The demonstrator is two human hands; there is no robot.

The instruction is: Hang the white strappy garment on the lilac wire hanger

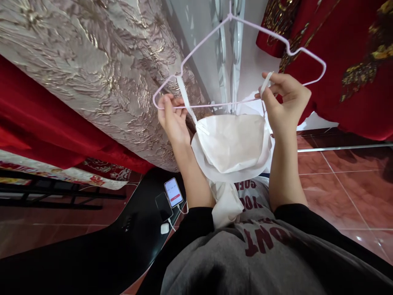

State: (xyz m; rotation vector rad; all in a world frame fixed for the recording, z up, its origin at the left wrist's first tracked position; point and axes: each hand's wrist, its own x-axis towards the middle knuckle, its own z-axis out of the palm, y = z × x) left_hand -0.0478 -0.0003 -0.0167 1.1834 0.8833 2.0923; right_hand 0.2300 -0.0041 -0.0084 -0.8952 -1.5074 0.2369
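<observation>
A pale pink clothes hanger [211, 32] is held up in front of me, its bottom bar roughly level. My left hand [175, 116] pinches the bar near its left corner. One strap of a white garment [235, 141] is looped over the hanger's left notch. With thumb and fingers my right hand [284, 96] grips the other strap [266, 84] beside the right part of the bar. The garment hangs below the hanger between my forearms, and its lower part drapes against my shirt. Whether the right fingers also hold the bar cannot be made out.
Left of me hangs a shiny embossed fabric [116, 73] beside red cloth [58, 127]. More red cloth with gold decoration [325, 86] hangs at right. A black bench [101, 241] bears a lit phone [173, 191], a dark phone [163, 206] and a small white case [165, 228], with cables.
</observation>
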